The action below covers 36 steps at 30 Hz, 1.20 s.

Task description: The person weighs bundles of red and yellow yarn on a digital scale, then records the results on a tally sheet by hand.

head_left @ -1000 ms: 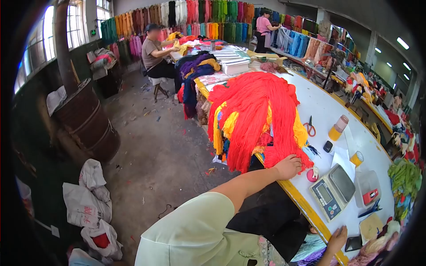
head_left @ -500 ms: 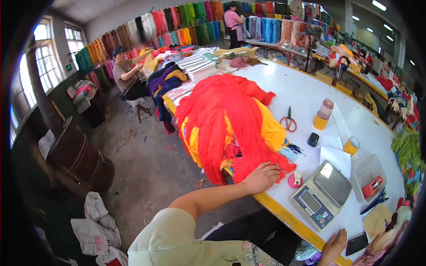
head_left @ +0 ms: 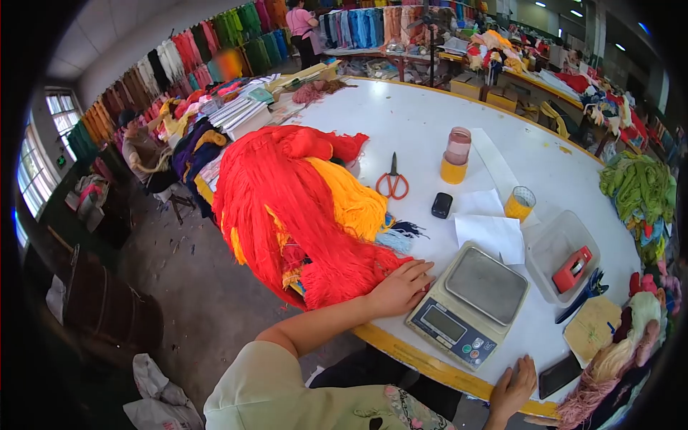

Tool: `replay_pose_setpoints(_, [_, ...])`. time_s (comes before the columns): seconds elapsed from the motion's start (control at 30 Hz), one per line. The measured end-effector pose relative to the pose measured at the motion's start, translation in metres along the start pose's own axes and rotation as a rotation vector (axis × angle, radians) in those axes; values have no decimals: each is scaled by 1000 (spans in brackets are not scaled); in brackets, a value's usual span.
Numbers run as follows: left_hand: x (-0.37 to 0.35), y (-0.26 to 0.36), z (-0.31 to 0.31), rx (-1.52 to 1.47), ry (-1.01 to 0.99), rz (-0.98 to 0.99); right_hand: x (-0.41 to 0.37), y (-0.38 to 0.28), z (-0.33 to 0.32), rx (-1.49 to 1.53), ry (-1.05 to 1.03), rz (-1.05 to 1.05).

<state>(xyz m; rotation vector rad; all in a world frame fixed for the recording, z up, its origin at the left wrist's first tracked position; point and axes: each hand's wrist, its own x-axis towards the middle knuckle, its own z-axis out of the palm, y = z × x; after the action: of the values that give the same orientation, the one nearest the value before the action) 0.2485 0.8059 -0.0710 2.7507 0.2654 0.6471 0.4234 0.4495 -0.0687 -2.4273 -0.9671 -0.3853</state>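
My left hand (head_left: 400,289) lies palm down on the table with fingers stretched out, between the fringe of a red yarn hank (head_left: 287,208) and a digital scale (head_left: 469,304). What is under its palm is hidden. Yellow yarn (head_left: 351,201) shows under the red. The scale's metal plate (head_left: 487,283) carries nothing. My right hand (head_left: 513,390) rests on the table's front edge, fingers apart, holding nothing, beside a black phone (head_left: 559,375).
Scissors (head_left: 393,183), a black oval object (head_left: 442,206), a jar (head_left: 456,154), papers (head_left: 490,236) and a yellow cup (head_left: 519,203) lie beyond the scale. A clear tub (head_left: 548,247) holds a red tool (head_left: 572,269). Two people (head_left: 147,150) are farther back.
The view has swung right, so the table things appear farther left. My left hand is now nearer the scale, and a small pink-and-white item there is out of sight. My right hand's fingers have spread.
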Motion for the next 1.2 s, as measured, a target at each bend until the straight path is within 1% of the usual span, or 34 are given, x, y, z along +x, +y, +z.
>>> replay_pose_setpoints(0.07, [-1,-5,6,25,26,-10,-4,13,7,-7,6,-13])
replay_pose_setpoints(0.1, [-4,-4,9,23,29,-16,-2,8,4,-17,13,-14])
replay_pose_setpoints(0.27, [17,-5,-2,-109,86,-196,2,3,-1,-12,-9,2])
replay_pose_setpoints(0.3, [23,-11,-2,-83,123,-222,3,2,-1,-9,-12,3])
replay_pose_setpoints(0.4, [50,-32,-9,-92,-17,-419,4,1,-1,-23,-13,1])
replay_pose_setpoints(0.5, [81,-71,-9,83,-106,-479,4,0,0,-43,3,2])
replay_pose_setpoints(0.57, [104,-109,-1,219,-82,-429,5,-3,0,-16,6,0])
replay_pose_setpoints(0.63, [124,-165,21,383,-23,-329,5,-1,-3,-21,23,16])
replay_pose_setpoints(0.67, [130,-172,18,326,8,-370,6,-2,-5,-13,23,29])
replay_pose_setpoints(0.7, [137,-182,20,460,64,-404,7,-2,-5,-9,27,32])
replay_pose_setpoints(0.73, [136,-189,25,469,110,-438,7,-2,-6,-3,30,30])
replay_pose_setpoints(0.77, [137,-178,22,479,157,-479,7,-1,-6,-6,31,33])
replay_pose_setpoints(0.87, [127,-121,12,386,293,-371,8,0,-6,-10,35,53])
replay_pose_setpoints(0.97, [103,-65,9,-125,184,-278,9,-2,-7,2,26,70])
replay_pose_setpoints(1.03, [78,-33,13,-702,41,-380,8,-2,-8,2,24,72])
replay_pose_setpoints(1.1, [52,4,22,-1010,-49,-499,8,-1,-8,-1,28,68])
replay_pose_setpoints(1.2, [34,43,23,-917,9,-388,7,-2,-8,-8,29,71])
